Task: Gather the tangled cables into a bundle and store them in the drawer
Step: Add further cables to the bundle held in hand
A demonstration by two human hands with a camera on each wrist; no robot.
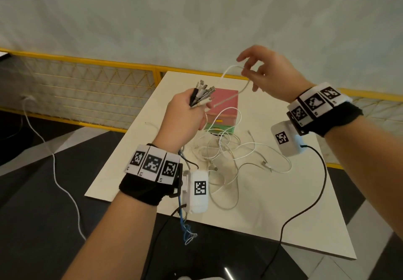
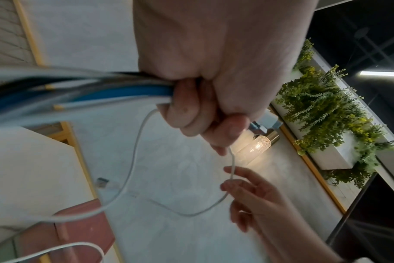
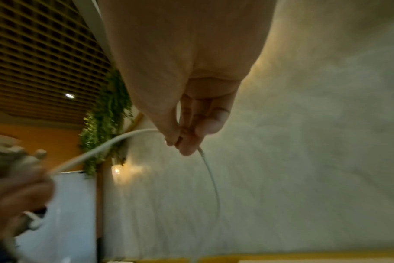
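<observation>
My left hand [image 1: 187, 113] is raised over the table and grips a bunch of cable ends [image 1: 201, 95], their plugs fanning out above the fist. In the left wrist view the left hand [image 2: 205, 99] is closed round white, blue and dark cables [image 2: 124, 90]. My right hand [image 1: 259, 72] is higher and to the right, pinching a loop of one white cable [image 1: 233, 70] that runs back to the left fist. The right wrist view shows the right hand's fingers [image 3: 187, 135] pinching that white cable [image 3: 101, 149]. A tangle of white cables [image 1: 229, 151] lies on the table below. The pink and green drawer box [image 1: 224, 109] stands behind the left hand.
The white table [image 1: 283, 214] is small, with dark floor around it. A yellow mesh railing [image 1: 87, 87] runs behind, against a pale wall. A white cord [image 1: 54, 170] trails across the floor on the left. Black leads hang from both wrist cameras.
</observation>
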